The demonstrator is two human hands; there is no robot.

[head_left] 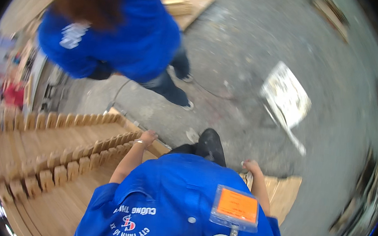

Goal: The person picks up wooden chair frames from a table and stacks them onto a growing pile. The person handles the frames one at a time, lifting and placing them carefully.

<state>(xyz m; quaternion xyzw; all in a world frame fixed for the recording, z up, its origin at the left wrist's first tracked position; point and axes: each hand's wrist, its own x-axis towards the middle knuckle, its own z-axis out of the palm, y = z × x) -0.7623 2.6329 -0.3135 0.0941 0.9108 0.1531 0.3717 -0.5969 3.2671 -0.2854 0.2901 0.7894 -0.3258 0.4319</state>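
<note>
My left hand [149, 137] is beside the near corner of a wooden tabletop [120, 119], its fingers curled in. What they hold, if anything, does not show. A bracelet circles that wrist. On the tabletop, rows of small slotted wooden blocks [47, 180] stand on edge, running away to the left. My right hand [251, 166] hangs at my right side with its fingers bent closed. Whether a small thing is inside it I cannot make out. Just below that hand lies a pale wooden board [285, 191], partly hidden by my arm.
A co-worker in a blue shirt [129, 30] stands ahead on the left, beside stacked wood [177, 5]. A white paint-stained board [288, 93] sits on the grey concrete floor [232, 45]. A cable [209, 92] crosses the floor. Wood pieces [331, 15] lie at the far right.
</note>
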